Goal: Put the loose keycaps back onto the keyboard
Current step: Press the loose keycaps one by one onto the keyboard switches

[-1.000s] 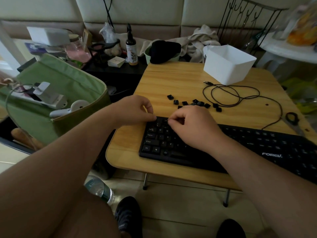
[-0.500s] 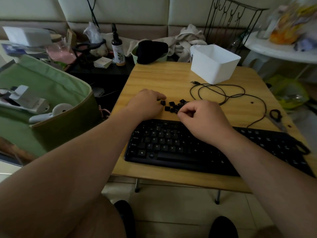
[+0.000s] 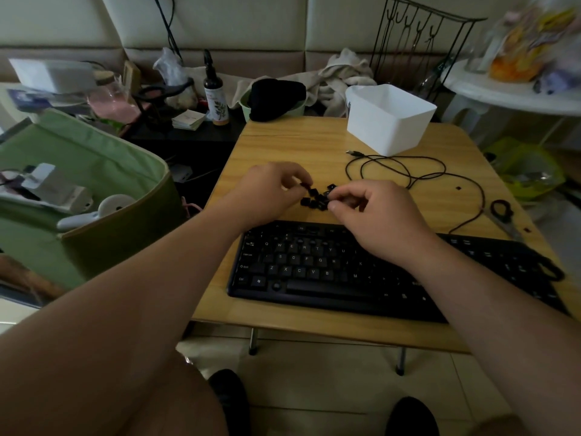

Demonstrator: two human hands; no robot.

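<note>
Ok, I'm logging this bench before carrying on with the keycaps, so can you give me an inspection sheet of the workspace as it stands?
Surface: wooden table, small, light grain.
Job's things: black keyboard along the near edge; loose keycaps piled just behind it.
Clutter: white bin at the far side; scissors near the right edge.
Grippers: left hand pinches a keycap at the pile; right hand pinches at the pile too, what it holds is unclear.
Cables: black cable coiled behind the hands.
Surroundings: green bag to the left, spray bottle, wire rack, white side table.
</note>
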